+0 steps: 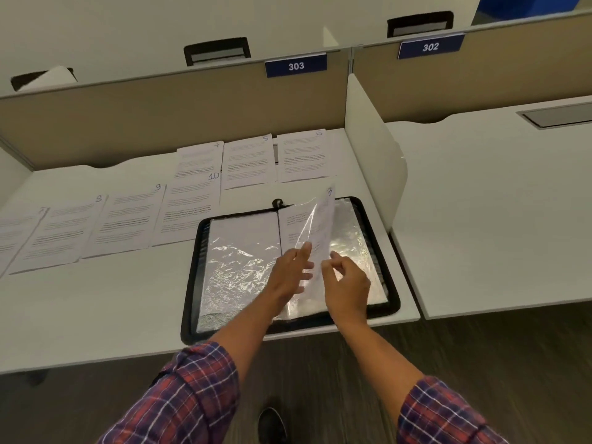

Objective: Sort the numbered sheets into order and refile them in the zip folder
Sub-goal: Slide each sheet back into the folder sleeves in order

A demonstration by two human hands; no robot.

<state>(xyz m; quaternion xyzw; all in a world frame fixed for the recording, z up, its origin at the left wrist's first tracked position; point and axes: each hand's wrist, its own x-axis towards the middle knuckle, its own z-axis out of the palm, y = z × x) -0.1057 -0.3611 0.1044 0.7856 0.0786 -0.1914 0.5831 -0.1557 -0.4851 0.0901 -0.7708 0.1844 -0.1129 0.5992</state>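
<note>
Desk (96,315), zip folder (191,283), floor (480,347) perhaps wood

A blue plate marked 303 (295,66) hung on the tan partition (128,123). Right of it hung a plate marked 302 (430,46); below it lay the white counter (96,315); below-right of it stood a white divider (371,149).

The right hand (347,283) pinches the sheet marked 3 (326,213) over the open zip folder (190,283). The left hand (290,274) touches a clear sleeve (307,227). Other numbered sheets (131,219) line the bench (96,309).
</note>
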